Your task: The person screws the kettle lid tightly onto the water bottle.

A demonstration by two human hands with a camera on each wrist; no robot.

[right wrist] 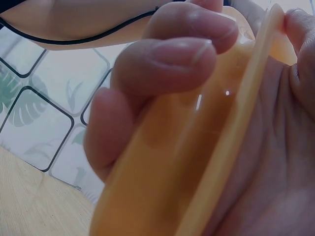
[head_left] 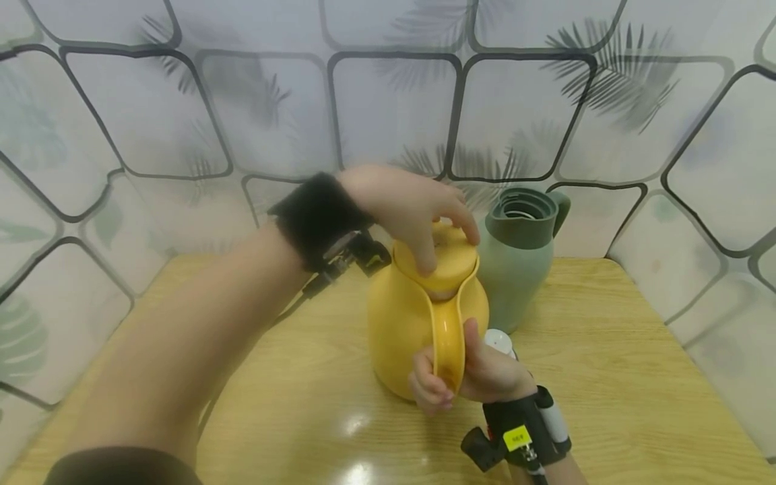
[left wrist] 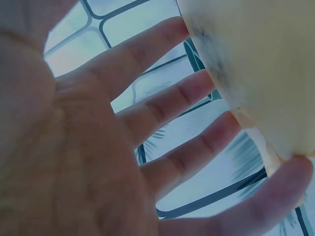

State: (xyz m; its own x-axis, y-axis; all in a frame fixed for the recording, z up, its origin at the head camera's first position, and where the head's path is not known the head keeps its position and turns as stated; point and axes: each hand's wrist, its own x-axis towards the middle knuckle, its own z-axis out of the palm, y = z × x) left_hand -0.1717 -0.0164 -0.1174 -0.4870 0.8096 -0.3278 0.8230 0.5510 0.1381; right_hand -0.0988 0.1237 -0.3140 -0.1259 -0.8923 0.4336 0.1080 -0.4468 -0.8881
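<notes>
A yellow jug (head_left: pixel 394 330) stands on the wooden table in the head view, its handle turned toward me. From above, my left hand (head_left: pixel 412 205) holds the round yellow lid (head_left: pixel 455 259) between thumb and fingers, at the jug's mouth. In the left wrist view the fingertips (left wrist: pixel 204 81) meet the lid's pale side (left wrist: pixel 266 64). Lower down, my right hand (head_left: pixel 491 370) grips the yellow handle (head_left: pixel 448 343). The right wrist view shows its fingers (right wrist: pixel 172 64) curled round the handle (right wrist: pixel 152 152), with the palm against the other side.
Right behind the yellow jug stands a green jug (head_left: pixel 515 276), its threaded mouth uncovered and its handle to the right. A small white round-topped object (head_left: pixel 498 340) is partly hidden behind my right hand. A patterned curtain (head_left: pixel 394 114) surrounds the wooden table (head_left: pixel 291 384).
</notes>
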